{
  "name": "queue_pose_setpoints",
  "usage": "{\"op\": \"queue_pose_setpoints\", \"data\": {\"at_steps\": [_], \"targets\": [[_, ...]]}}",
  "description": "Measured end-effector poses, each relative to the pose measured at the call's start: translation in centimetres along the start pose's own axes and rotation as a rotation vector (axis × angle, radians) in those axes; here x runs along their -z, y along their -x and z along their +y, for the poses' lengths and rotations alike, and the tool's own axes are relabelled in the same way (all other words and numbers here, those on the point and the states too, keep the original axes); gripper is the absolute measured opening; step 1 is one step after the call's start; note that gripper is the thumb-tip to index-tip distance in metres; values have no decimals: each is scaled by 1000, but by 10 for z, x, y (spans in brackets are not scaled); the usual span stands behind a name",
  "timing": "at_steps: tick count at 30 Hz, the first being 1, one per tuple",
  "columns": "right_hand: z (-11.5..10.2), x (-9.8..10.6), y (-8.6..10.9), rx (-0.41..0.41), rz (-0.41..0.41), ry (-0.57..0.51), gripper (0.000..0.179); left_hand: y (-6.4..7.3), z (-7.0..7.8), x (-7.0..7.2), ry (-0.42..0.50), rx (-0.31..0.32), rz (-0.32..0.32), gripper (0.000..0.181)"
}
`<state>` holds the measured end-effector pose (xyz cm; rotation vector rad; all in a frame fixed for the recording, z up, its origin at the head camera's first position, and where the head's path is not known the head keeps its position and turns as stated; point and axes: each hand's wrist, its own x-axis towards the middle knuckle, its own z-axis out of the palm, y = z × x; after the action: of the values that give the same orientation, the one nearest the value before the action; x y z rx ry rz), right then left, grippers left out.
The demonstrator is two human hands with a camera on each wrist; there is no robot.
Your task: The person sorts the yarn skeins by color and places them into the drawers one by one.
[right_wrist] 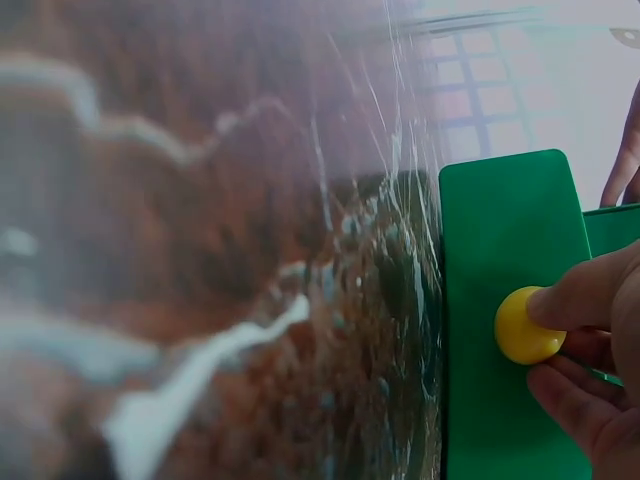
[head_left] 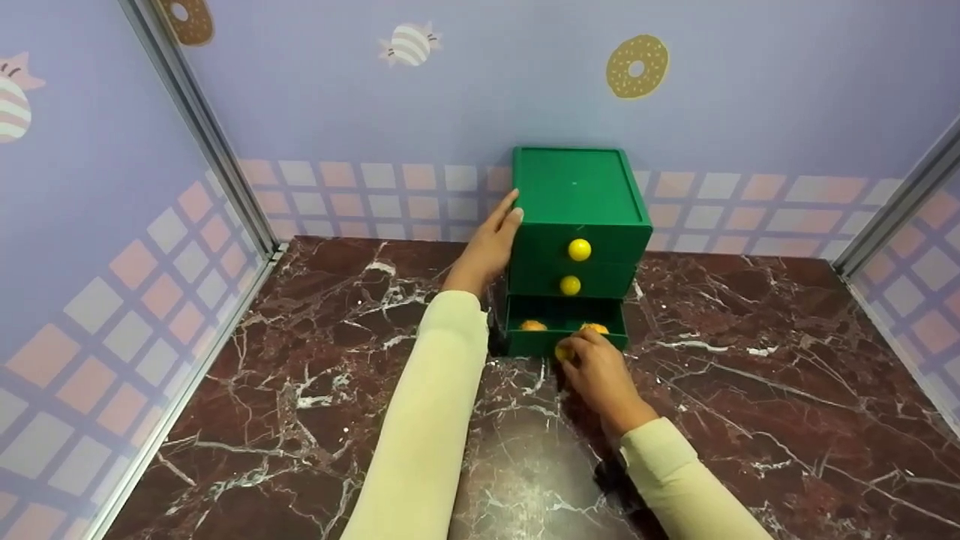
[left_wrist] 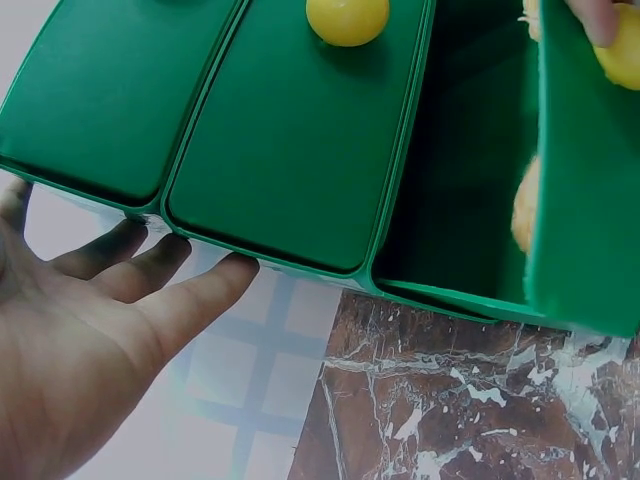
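Note:
A green drawer cabinet [head_left: 574, 187] with three drawers stands against the back wall. Its bottom drawer [head_left: 529, 343] is pulled out, while the upper two are closed. Inside the bottom drawer lie two orange-brown things, one on the left [head_left: 533, 325] and one on the right [head_left: 596, 328]; only their tops show. My right hand [head_left: 600, 375] pinches the yellow knob [right_wrist: 527, 328] of that drawer between thumb and fingers. Against the cabinet's left side rests my left hand [head_left: 487, 251], its fingers [left_wrist: 205, 298] straight and touching the green wall.
The cabinet stands on a dark red marbled tabletop [head_left: 315, 420]. Behind it rises a lilac wall [head_left: 315, 90] with printed sweets and checks, and side panels close in at left and right. Yellow knobs sit on the middle drawer [head_left: 570, 285] and top drawer [head_left: 580, 250].

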<state>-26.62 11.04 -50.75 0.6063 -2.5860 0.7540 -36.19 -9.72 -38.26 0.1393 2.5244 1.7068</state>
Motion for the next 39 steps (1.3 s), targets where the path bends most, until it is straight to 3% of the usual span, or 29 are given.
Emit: {"op": "queue_pose_setpoints", "data": {"at_steps": [9, 19, 33, 39], "targets": [[9, -5, -12, -2, 25, -16, 17, 2, 0, -1, 0, -1, 13, 52], [16, -12, -23, 54, 119, -39, 11, 3, 1, -2, 14, 5, -1, 52], [24, -19, -36, -23, 90, -23, 8, 2, 1, -1, 1, 9, 12, 51], [25, -21, -41, -2, 130, -40, 7, 1, 0, 0, -6, 2, 8, 52]]}}
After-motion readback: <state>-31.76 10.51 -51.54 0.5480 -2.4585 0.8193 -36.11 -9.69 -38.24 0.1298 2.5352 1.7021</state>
